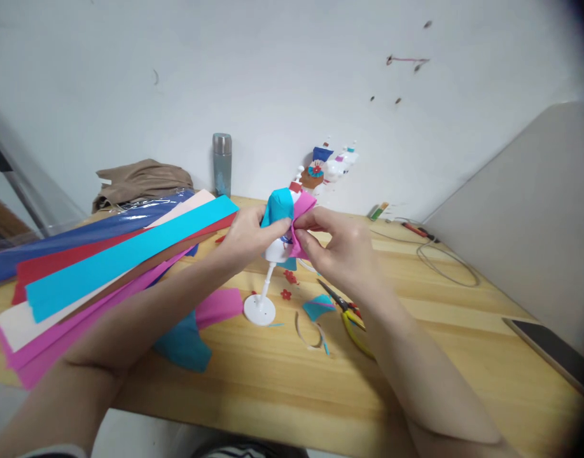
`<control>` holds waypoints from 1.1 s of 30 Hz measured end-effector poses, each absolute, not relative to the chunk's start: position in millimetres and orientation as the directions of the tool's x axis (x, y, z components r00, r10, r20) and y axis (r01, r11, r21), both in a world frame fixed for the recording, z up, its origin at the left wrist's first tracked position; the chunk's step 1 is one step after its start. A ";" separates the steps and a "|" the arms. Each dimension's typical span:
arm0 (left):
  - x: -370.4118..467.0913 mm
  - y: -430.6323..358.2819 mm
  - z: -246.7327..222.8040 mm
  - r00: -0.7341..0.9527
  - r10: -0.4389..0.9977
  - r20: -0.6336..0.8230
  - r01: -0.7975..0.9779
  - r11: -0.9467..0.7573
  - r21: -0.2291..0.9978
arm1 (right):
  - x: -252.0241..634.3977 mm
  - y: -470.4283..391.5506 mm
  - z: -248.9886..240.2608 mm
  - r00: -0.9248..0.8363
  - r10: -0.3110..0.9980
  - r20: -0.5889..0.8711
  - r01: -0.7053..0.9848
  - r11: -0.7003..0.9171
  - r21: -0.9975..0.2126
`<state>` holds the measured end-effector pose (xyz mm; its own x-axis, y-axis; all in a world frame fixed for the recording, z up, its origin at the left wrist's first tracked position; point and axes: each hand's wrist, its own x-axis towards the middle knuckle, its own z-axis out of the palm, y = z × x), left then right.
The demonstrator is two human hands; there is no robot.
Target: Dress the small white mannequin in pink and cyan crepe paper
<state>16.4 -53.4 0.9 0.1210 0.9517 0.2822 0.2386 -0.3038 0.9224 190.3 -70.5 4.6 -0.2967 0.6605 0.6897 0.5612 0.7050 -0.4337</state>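
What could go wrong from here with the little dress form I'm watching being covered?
The pink piece, pinched by the right hand, might crease or tear if pulled hard.
The blue piece could slip if the left hand, whose thumb lies over it, eases off.
The dress form stands on one thin post above a small round base, so a sideways push might tip it.

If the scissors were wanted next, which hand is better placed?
Probably the right hand: the scissors lie nearer it, though it pinches pink material. The left hand is farther off, holding turquoise material against the white dress form.
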 end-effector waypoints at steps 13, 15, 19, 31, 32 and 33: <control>17.3 -56.7 1.5 0.185 0.928 0.322 0.242 -0.361 0.901 | 195.3 -80.0 19.8 -0.252 0.765 0.593 0.579 0.610 -0.541; 18.2 -58.7 2.6 0.170 0.924 0.342 0.250 -0.376 0.892 | 192.0 -82.5 17.1 -0.247 0.739 0.627 0.612 0.621 -0.490; 18.6 -59.9 4.6 0.157 0.929 0.336 0.255 -0.366 0.895 | 190.7 -82.5 15.5 -0.243 0.734 0.634 0.600 0.627 -0.497; 19.0 -58.2 2.5 0.149 0.944 0.294 0.300 -0.326 0.896 | 193.6 -79.9 19.7 -0.280 0.767 0.577 0.563 0.618 -0.548; 19.0 -58.1 2.0 0.146 0.945 0.292 0.303 -0.324 0.896 | 193.8 -79.6 19.7 -0.279 0.773 0.569 0.563 0.612 -0.556; 18.8 -58.0 1.5 0.144 0.945 0.293 0.300 -0.324 0.897 | 194.0 -79.2 19.6 -0.278 0.778 0.563 0.562 0.607 -0.561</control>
<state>18.8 -58.0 1.5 0.1438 0.9452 0.2931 0.2998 -0.3239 0.8974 194.0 -79.2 19.6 -0.2783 0.7782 0.5629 0.5622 0.6072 -0.5615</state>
